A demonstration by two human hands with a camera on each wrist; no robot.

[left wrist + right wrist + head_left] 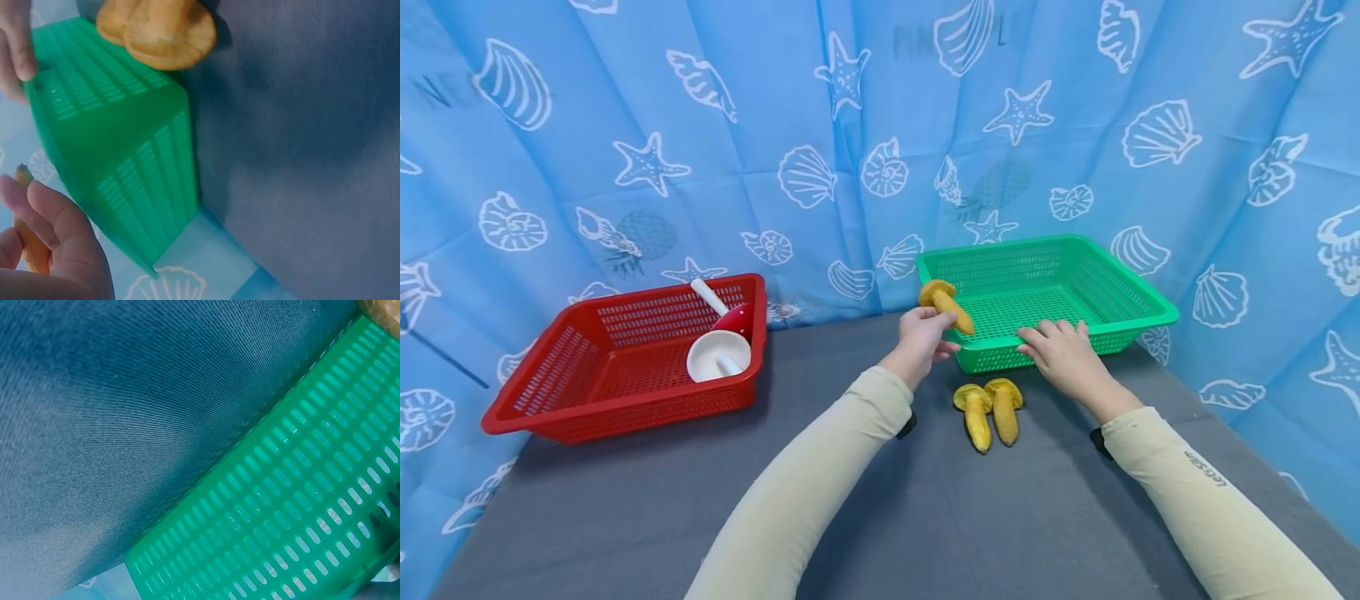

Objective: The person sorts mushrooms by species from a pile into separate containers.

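Note:
My left hand (922, 337) pinches a yellow-brown mushroom (953, 310) between thumb and fingers, over the near left corner of a green basket (1135, 321). Its cap points up and left, its stem down and right. In the left wrist view the mushroom (34, 247) stays partly hidden behind the fingers. My right hand (1067, 358) rests on the basket's near rim, fingers reaching over it. On the table just in front of the basket lie two more yellow mushrooms, a left one (976, 417) and a right one (1004, 412), side by side, caps toward the basket.
A red basket (625, 414) stands at the left on the grey table (955, 525). In it are a white bowl (706, 357) with a white handle inside and a red ladle-like utensil (735, 320) with a white handle. A blue seashell-patterned curtain (865, 100) hangs behind both baskets.

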